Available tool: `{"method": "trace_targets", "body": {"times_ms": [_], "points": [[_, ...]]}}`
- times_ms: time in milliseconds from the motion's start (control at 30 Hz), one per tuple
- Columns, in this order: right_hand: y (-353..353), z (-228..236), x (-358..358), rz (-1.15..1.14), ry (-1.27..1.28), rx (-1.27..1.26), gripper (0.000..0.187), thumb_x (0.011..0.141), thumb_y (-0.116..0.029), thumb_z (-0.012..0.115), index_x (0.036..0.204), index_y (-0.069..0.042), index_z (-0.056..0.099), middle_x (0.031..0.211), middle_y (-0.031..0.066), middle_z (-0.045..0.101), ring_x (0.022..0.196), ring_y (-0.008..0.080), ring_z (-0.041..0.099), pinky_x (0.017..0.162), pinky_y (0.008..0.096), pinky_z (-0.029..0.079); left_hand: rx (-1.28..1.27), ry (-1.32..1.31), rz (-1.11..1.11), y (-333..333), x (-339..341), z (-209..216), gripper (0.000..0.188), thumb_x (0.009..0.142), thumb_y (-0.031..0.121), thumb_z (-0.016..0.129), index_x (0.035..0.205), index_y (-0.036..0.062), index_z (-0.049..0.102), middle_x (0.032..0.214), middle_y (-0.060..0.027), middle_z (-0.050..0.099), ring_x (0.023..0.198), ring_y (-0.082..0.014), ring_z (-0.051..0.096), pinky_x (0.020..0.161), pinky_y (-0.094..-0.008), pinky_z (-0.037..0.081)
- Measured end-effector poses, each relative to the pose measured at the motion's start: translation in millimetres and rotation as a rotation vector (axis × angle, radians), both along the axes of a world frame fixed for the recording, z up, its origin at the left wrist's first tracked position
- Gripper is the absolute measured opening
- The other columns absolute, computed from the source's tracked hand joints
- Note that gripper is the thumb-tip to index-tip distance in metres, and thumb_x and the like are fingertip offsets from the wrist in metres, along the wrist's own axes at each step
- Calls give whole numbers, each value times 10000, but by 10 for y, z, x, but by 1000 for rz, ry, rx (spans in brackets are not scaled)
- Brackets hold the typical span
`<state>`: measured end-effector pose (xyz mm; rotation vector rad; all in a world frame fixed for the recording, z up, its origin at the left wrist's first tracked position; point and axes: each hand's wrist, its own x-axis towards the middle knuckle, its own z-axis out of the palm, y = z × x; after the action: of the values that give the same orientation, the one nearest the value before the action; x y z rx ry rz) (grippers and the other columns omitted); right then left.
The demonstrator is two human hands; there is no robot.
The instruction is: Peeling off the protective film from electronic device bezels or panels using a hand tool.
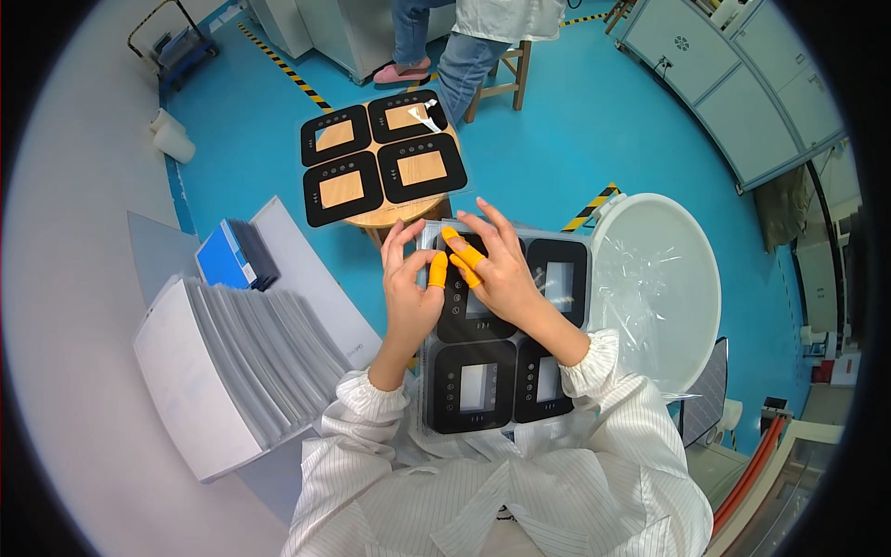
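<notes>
A stack of clear sheets bearing black-framed panels [475, 350] with pale rectangular windows lies in front of me, over my lap. My left hand [415, 283] is above its far left corner, thumb in a yellow finger cot [437, 269] and index finger drawn together in a pinch; whatever is between them is too small to make out. Close beside it, my right hand [506, 277] reaches over the upper left panel. Its thumb and index finger, also in yellow cots, are a little apart, and the other fingers stretch away from me.
Ahead, a round wooden stool [376, 219] bears another sheet of black-framed panels [343, 189]. At right stands a white round bin [701, 306] with crumpled clear film. Stacked sheets [251, 357] and a blue box [225, 257] are at left. A person in jeans [469, 70] is beyond the stool.
</notes>
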<state>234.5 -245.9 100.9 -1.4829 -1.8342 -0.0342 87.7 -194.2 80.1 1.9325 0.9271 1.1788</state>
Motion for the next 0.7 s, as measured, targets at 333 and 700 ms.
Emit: {"method": "trace_targets", "body": {"times_ms": [333, 700], "points": [[135, 59, 36, 46, 215, 124, 238, 649, 24, 705, 863, -14, 608, 1188, 126, 491, 1176, 366, 425, 931, 430, 392, -85, -74, -65, -14, 13, 55, 167, 653, -83, 553, 803, -27, 600, 1159, -153, 533, 1088, -325, 505, 888, -362, 419], [-248, 197, 133, 442, 326, -194, 153, 747, 78, 511, 801, -45, 438, 1217, 110, 558, 1275, 317, 373, 1073, 523, 171, -914, -544, -181, 412, 39, 104, 330, 922, 268, 482, 902, -14, 654, 806, -85, 647, 656, -167, 614, 599, -268, 498]]}}
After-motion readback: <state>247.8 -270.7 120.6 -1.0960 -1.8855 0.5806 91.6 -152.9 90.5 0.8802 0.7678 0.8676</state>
